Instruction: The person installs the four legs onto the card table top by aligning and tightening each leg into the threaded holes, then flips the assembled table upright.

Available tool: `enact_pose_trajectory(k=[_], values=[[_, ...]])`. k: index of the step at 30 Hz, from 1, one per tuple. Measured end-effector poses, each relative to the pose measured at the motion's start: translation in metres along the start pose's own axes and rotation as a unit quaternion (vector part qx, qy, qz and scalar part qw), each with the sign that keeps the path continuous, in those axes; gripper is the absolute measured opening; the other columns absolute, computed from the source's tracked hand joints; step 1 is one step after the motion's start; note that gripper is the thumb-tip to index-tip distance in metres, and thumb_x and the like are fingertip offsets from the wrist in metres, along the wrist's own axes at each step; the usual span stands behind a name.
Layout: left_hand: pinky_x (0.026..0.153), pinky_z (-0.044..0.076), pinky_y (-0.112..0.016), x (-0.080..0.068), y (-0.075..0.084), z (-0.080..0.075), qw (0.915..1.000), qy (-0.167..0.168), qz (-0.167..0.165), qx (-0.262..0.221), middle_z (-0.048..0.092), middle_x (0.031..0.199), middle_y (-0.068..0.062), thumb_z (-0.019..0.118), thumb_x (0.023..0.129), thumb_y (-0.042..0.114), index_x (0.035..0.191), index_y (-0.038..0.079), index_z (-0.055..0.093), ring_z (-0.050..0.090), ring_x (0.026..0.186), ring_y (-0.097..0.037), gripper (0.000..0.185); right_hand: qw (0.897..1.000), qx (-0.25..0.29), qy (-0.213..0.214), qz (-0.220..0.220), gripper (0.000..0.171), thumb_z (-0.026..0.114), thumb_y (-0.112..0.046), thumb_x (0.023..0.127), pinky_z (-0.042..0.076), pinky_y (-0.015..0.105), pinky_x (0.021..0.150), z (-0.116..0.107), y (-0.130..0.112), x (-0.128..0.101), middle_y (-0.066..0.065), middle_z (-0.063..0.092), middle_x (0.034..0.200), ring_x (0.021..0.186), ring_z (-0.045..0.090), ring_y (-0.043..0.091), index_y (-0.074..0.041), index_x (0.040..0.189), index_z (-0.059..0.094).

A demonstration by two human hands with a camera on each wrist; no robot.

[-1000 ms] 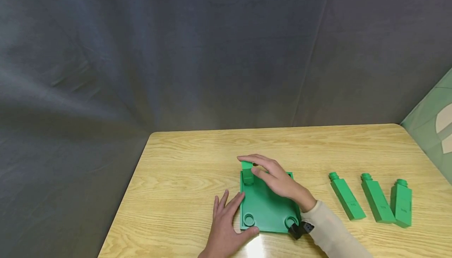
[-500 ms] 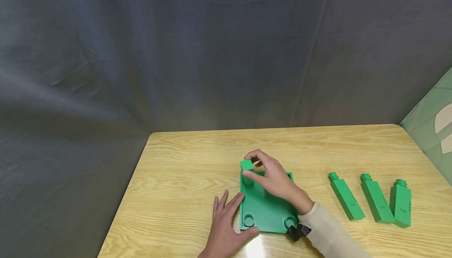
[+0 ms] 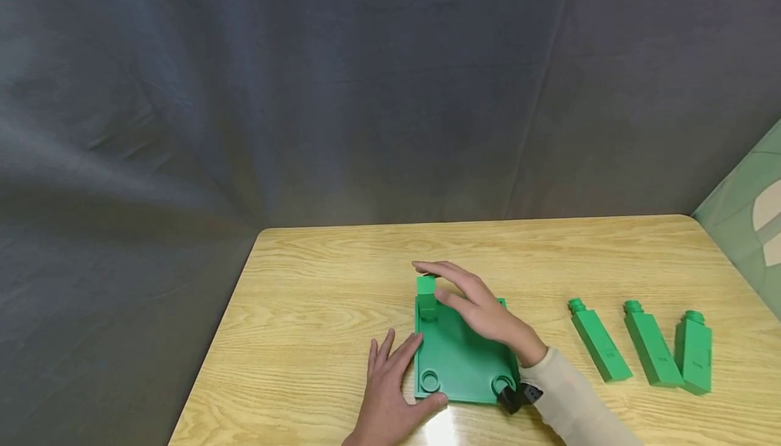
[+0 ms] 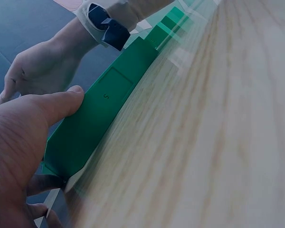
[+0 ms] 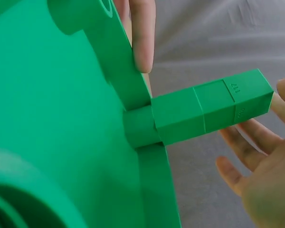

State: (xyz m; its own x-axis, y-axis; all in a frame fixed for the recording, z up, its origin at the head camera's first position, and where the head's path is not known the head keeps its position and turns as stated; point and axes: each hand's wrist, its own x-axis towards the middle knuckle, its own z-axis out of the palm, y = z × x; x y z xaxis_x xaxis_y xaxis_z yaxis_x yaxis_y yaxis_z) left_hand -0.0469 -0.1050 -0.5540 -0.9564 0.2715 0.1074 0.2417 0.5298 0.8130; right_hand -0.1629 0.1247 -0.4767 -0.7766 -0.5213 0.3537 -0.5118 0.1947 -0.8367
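Note:
A shallow green square panel [image 3: 466, 366] with a raised rim and round corner sockets lies on the wooden table. My left hand [image 3: 390, 392] holds its near-left corner between thumb and index finger; the left wrist view shows the thumb [image 4: 66, 102] on the panel's side. At the far-left corner a green square leg [image 3: 426, 297] stands upright in its socket. Around that leg my right hand [image 3: 482, 310] is spread, its fingers loosely behind the leg and the thumb beside it. In the right wrist view the leg [image 5: 211, 107] shows between the panel and the loose fingers.
Three more green legs with threaded ends lie on the right of the table: the left one [image 3: 601, 344], the middle one [image 3: 653, 348] and the right one [image 3: 693, 358]. A black device [image 3: 518, 397] sits at the right wrist. Dark cloth [image 3: 396, 93] hangs behind the table.
Half a second ago my right fingers were bent round the leg; now they are straighter and opened away from it. The leg has turned slightly. My left hand and the panel stay put.

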Motion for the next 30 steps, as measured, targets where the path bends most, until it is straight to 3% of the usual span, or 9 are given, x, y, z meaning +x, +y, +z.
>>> enact_pose_trajectory(k=[7, 15, 22, 26, 30], values=[[0.132, 0.000, -0.074, 0.0001, -0.0005, 0.0004, 1.0000, 0.002, 0.003, 0.000, 0.055, 0.167, 0.007, 0.089, 0.088, 0.060, 0.169, 0.024, 0.050, 0.025, 0.166, -0.050, 0.097, 1.000, 0.007, -0.015, 0.017, 0.039, 0.055, -0.012, 0.117, 0.042, 0.071, 0.122, -0.0010, 0.0014, 0.0003, 0.005, 0.062, 0.159, 0.152, 0.054, 0.032, -0.012, 0.155, 0.064], [0.132, 0.002, -0.076, -0.0002, -0.0006, 0.0006, 1.0000, 0.004, 0.004, 0.001, 0.055, 0.167, 0.007, 0.088, 0.089, 0.061, 0.169, 0.024, 0.050, 0.025, 0.166, -0.050, 0.096, 0.999, -0.035, 0.026, 0.031, 0.033, 0.073, -0.016, 0.109, 0.055, 0.062, 0.112, 0.0037, 0.0033, 0.0025, 0.007, 0.071, 0.141, 0.132, 0.066, 0.027, -0.016, 0.142, 0.066], [0.131, 0.004, -0.078, 0.0001, -0.0017, 0.0020, 0.9999, 0.009, 0.012, 0.005, 0.055, 0.167, 0.006, 0.087, 0.091, 0.059, 0.169, 0.024, 0.051, 0.027, 0.165, -0.051, 0.093, 0.996, -0.056, 0.057, 0.045, 0.031, 0.082, -0.017, 0.103, 0.057, 0.062, 0.110, 0.0070, 0.0015, 0.0038, 0.014, 0.071, 0.141, 0.130, 0.068, 0.031, -0.015, 0.129, 0.065], [0.130, 0.005, -0.079, -0.0003, -0.0023, 0.0025, 0.9996, 0.017, 0.021, 0.011, 0.057, 0.166, 0.006, 0.088, 0.090, 0.058, 0.168, 0.022, 0.052, 0.030, 0.164, -0.052, 0.093, 0.994, -0.070, 0.061, 0.049, 0.037, 0.084, -0.020, 0.102, 0.057, 0.061, 0.107, 0.0080, 0.0007, 0.0038, 0.012, 0.071, 0.141, 0.125, 0.068, 0.029, -0.014, 0.133, 0.066], [0.130, 0.005, -0.078, 0.0000, -0.0021, 0.0022, 0.9996, 0.015, 0.020, 0.009, 0.057, 0.166, 0.006, 0.088, 0.089, 0.058, 0.168, 0.021, 0.052, 0.030, 0.164, -0.052, 0.094, 0.997, -0.062, 0.042, 0.022, 0.047, 0.078, -0.017, 0.106, 0.055, 0.063, 0.109, 0.0057, 0.0017, 0.0023, 0.007, 0.069, 0.147, 0.131, 0.066, 0.028, -0.012, 0.150, 0.063]])
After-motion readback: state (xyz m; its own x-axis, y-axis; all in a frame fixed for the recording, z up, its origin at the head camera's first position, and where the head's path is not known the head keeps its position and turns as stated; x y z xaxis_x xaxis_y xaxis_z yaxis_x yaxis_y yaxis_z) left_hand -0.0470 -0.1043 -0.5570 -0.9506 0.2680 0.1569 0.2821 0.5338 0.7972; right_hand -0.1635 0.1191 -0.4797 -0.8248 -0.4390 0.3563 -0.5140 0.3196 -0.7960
